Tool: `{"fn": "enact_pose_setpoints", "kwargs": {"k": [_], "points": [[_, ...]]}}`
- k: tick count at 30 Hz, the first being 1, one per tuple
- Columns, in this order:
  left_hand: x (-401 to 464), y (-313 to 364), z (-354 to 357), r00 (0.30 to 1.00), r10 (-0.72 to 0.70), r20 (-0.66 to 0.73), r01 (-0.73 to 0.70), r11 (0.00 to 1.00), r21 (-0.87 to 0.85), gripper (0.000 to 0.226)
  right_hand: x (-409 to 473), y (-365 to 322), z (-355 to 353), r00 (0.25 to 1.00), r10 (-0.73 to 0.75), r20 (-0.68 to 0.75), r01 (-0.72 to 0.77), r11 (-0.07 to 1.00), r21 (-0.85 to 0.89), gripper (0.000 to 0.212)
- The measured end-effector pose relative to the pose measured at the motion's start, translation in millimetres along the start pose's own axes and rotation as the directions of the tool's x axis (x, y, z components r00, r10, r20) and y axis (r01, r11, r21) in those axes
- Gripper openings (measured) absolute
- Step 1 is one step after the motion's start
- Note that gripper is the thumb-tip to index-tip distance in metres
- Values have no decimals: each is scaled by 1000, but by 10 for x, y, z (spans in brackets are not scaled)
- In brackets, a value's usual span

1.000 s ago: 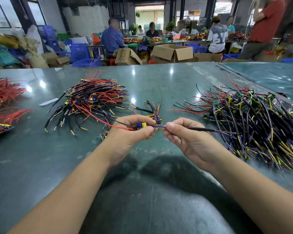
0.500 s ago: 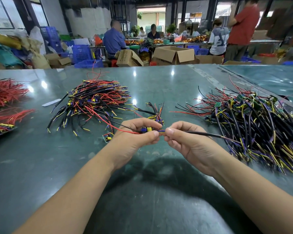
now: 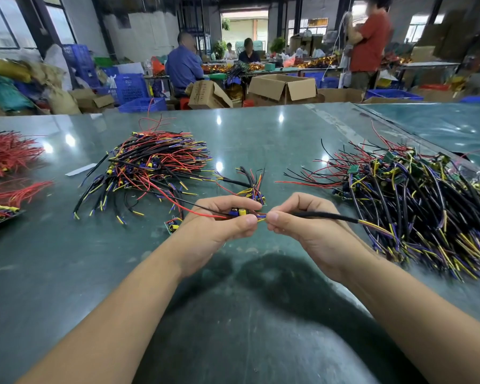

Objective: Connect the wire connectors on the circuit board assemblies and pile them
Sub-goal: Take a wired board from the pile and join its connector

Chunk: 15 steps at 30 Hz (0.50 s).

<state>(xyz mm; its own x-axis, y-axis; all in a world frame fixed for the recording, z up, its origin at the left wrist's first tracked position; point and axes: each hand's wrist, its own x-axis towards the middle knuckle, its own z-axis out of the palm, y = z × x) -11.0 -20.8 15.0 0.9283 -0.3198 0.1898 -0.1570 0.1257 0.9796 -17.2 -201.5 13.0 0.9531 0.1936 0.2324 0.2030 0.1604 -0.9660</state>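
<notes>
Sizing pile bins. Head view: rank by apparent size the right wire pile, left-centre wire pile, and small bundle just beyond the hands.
1. Right wire pile, though nearer the camera
2. Left-centre wire pile
3. Small bundle, clearly smallest

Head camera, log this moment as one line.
left hand pinches circuit board | right hand pinches black sleeved wire | ends meeting between thumbs

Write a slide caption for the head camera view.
Left hand holds a small circuit board, right hand pinches a black cable, between two wire piles.
</notes>
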Motion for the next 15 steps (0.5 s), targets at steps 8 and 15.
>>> {"fn": "enact_pose_setpoints", "kwargs": {"k": [8, 15], "points": [[22, -56, 5, 995, 46, -85, -34, 990, 133, 20, 43, 38, 57, 987, -88, -134, 52, 967, -250, 22], [32, -4, 42, 997, 41, -62, -43, 999, -25, 17, 33, 14, -2, 992, 100, 78, -119, 944, 309, 16]]}}
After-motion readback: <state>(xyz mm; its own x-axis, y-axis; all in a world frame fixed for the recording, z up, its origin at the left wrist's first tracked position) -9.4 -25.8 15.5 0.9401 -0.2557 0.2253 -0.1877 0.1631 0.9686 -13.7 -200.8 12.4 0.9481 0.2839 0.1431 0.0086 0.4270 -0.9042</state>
